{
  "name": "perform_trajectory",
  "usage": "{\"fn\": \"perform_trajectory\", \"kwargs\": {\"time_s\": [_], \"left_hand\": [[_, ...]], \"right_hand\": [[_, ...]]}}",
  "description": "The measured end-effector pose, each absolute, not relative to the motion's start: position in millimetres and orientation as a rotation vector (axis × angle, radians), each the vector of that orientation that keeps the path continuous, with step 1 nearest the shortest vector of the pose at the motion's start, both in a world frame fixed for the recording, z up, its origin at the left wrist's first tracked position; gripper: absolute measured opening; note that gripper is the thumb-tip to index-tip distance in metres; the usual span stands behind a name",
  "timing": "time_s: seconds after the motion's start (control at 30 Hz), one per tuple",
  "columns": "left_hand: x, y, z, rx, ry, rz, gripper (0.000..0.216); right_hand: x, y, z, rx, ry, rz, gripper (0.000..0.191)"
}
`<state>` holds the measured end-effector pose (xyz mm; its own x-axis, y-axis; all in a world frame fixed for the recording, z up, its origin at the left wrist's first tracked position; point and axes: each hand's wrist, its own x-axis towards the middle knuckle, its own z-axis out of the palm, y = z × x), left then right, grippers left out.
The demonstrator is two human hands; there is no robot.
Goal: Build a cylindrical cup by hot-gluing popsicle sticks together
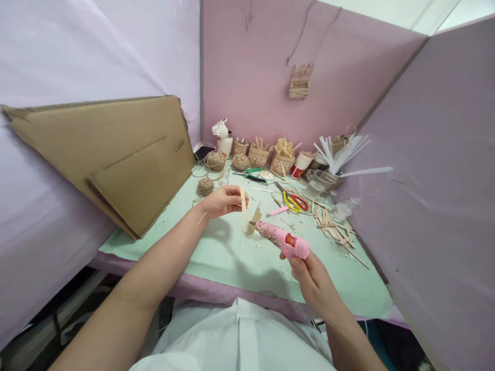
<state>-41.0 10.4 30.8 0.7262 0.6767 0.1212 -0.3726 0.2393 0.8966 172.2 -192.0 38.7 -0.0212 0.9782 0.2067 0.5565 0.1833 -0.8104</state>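
Between the fingers of my left hand (226, 201) is a flat wooden craft stick (244, 208), held upright above the table. My right hand (311, 278) is wrapped round the handle of a pink hot glue gun (284, 239). The gun's dark nozzle points left, close to the lower part of the stick; whether they touch I cannot tell. Just behind the nozzle is a small pale wooden piece (256, 219). A pink-handled tool (277, 211) lies on the table beyond the gun.
Yellow scissors (291, 201), red-handled pliers (299, 202) and green-black pliers (255, 178) lie farther back. Loose sticks (334, 226) are heaped at right. Twine balls (205, 186), stick-filled baskets (282, 164) and a cup of glue sticks (328, 172) line the back. Cardboard (147, 165) leans at left.
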Motion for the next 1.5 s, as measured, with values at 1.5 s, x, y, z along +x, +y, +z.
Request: {"fn": "perform_trajectory", "kwargs": {"time_s": [1.5], "left_hand": [[-11.7,-23.2,31.5,1.721,0.418,0.566,0.026]], "right_hand": [[194.9,-163.8,63.5,-1.777,-1.841,0.029,0.024]]}}
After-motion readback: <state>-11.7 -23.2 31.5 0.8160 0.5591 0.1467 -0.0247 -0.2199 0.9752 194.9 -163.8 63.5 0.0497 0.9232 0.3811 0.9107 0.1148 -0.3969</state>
